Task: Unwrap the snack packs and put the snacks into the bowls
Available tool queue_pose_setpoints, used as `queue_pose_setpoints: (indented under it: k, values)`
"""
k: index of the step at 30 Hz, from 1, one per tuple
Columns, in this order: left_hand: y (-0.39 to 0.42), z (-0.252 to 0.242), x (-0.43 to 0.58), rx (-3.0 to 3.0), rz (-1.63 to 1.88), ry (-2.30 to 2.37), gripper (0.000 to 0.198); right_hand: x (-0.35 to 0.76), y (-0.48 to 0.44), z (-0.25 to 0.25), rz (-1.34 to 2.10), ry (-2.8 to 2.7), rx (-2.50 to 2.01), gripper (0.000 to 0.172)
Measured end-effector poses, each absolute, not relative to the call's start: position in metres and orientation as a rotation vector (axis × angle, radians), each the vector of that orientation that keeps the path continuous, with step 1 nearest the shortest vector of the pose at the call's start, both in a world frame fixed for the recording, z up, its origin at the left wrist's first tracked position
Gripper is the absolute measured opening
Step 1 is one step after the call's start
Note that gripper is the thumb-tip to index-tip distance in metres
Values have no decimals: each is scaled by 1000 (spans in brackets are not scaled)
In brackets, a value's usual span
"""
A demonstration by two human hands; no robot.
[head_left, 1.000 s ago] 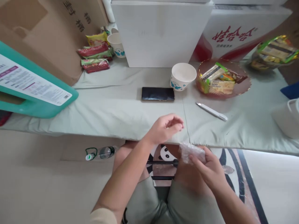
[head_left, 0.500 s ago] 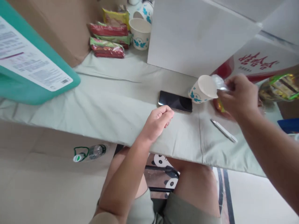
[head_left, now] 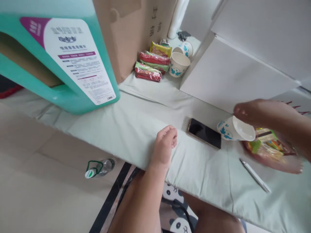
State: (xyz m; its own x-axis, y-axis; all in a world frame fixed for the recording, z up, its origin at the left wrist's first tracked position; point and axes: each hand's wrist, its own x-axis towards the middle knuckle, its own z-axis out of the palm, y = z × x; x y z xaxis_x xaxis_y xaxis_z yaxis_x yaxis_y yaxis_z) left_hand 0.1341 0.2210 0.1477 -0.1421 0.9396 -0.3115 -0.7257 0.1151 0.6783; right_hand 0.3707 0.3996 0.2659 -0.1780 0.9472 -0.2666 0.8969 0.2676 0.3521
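Observation:
My left hand (head_left: 165,145) rests curled in a loose fist on the pale green tablecloth (head_left: 126,129) near the table's front edge, with nothing in it. My right hand (head_left: 262,113) hovers just over the rim of a white paper cup with a blue pattern (head_left: 229,132); motion smears it and its fingers are not clear. Between the two hands a black phone (head_left: 204,133) lies flat beside the cup. A white pen (head_left: 255,175) lies to the right of it.
A reddish dish of wrapped snacks (head_left: 272,152) sits under my right forearm. Snack packets (head_left: 150,64) and two more paper cups (head_left: 179,63) stand at the back beside a cardboard box (head_left: 131,29). A white box (head_left: 230,77), a teal plastic item (head_left: 60,64), a floor bottle (head_left: 97,167).
My right hand rose from my lap with a clear wrapper to the paper cup and now hangs over its rim. My left hand curled into a fist. My head turned left.

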Motion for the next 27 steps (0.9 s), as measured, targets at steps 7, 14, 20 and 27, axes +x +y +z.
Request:
queue_pose_setpoints:
  k: [7,14,20,27]
  values:
    - [218,145,130,331,1413,818,28,216,424,205,42,2849,1343,39]
    - [222,139,122,7,1455,744,29,114,494,142,-70,3118,1265,60]
    - [221,139,118,-55,1444,699,32,94,537,119,-195,2958,1435,68]
    - [220,137,117,-52,1467,663,34,109,481,144,-195,2827,1402,47]
